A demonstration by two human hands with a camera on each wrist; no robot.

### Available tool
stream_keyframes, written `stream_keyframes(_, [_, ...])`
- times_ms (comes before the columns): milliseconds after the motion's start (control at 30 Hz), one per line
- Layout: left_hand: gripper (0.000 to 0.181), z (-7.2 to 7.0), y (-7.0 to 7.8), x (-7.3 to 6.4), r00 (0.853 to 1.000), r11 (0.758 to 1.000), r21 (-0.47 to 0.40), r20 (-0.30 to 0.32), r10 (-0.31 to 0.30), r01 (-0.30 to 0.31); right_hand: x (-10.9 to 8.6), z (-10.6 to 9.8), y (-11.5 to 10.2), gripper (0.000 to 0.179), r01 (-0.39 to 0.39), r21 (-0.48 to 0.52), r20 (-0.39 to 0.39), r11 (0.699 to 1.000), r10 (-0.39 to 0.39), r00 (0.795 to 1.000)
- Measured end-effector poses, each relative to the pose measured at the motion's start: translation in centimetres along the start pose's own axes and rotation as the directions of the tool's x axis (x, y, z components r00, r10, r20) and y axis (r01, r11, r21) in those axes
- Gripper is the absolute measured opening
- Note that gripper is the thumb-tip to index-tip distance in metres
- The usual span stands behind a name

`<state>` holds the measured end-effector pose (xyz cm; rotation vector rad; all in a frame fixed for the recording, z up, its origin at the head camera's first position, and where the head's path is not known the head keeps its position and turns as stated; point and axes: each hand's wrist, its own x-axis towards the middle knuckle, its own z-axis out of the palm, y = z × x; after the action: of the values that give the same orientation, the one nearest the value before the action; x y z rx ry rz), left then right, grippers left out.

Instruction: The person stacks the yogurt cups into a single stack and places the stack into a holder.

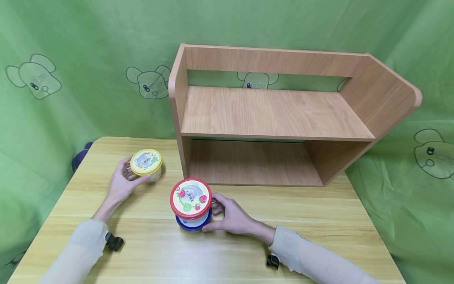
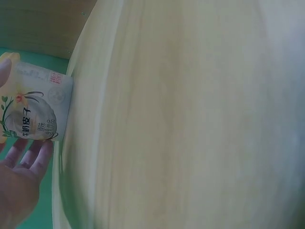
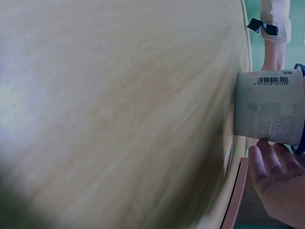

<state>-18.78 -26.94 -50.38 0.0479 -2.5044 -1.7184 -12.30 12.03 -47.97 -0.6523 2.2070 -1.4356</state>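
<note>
On the left of the head view, my left hand (image 1: pixel 122 182) holds a tub with a yellow lid (image 1: pixel 146 161), thumb on the near side and fingers on the far side. In the left wrist view this tub (image 2: pixel 40 105) shows a pale printed side, its lid partly cut off by the frame. A red-lidded tub (image 1: pixel 190 197) sits stacked on a blue-lidded tub (image 1: pixel 181 225). My right hand (image 1: pixel 232 217) grips the lower tub from the right. The right wrist view shows a barcode on the blue-lidded tub's white side (image 3: pixel 269 107); fingers lie along it.
A two-level wooden shelf (image 1: pixel 276 112) stands at the back of the wooden table (image 1: pixel 149 244), just behind the stacked tubs. Green cloth (image 1: pixel 88 39) with bear drawings hangs behind and at the sides. A dark purple object (image 1: pixel 80 156) shows past the table's left edge.
</note>
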Motion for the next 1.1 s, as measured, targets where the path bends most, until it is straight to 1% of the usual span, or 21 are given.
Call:
stream_keyframes(333, [0.096, 0.0, 0.1, -0.3, 1.000, 1.000, -0.029, -0.013, 0.003, -0.003, 0.0, 0.0, 0.0, 0.085, 0.007, -0.007, 0.000, 1.000, -0.007, 1.000])
stream_keyframes(567, [0.097, -0.4, 0.1, -0.8, 1.000, 1.000, -0.024, -0.026, -0.011, 0.010, 0.0, 0.1, -0.2, 0.086, 0.000, -0.004, 0.002, 1.000, 0.000, 1.000])
stream_keyframes(633, [0.096, -0.6, 0.3, -1.0, 1.000, 1.000, -0.030, -0.027, -0.006, 0.005, 0.0, 0.0, -0.2, 0.086, -0.004, -0.006, -0.002, 1.000, 0.004, 1.000])
stream_keyframes(767, [0.093, -0.9, 1.0, -1.6, 0.999, 0.999, -0.043, -0.035, 0.007, -0.008, 0.0, 0.0, -0.3, 0.085, -0.007, -0.014, -0.008, 1.000, 0.007, 1.000])
stream_keyframes(967, [0.092, -1.4, 2.2, -2.8, 0.998, 0.999, -0.018, -0.050, 0.026, -0.027, -0.1, 0.0, -0.3, 0.085, 0.000, -0.020, -0.007, 1.000, 0.000, 1.000])
stream_keyframes(1100, [0.090, -1.5, 3.2, -3.7, 0.996, 0.998, -0.014, -0.065, 0.066, -0.067, 0.0, 0.0, -0.3, 0.086, -0.002, -0.014, -0.002, 1.000, 0.002, 1.000])
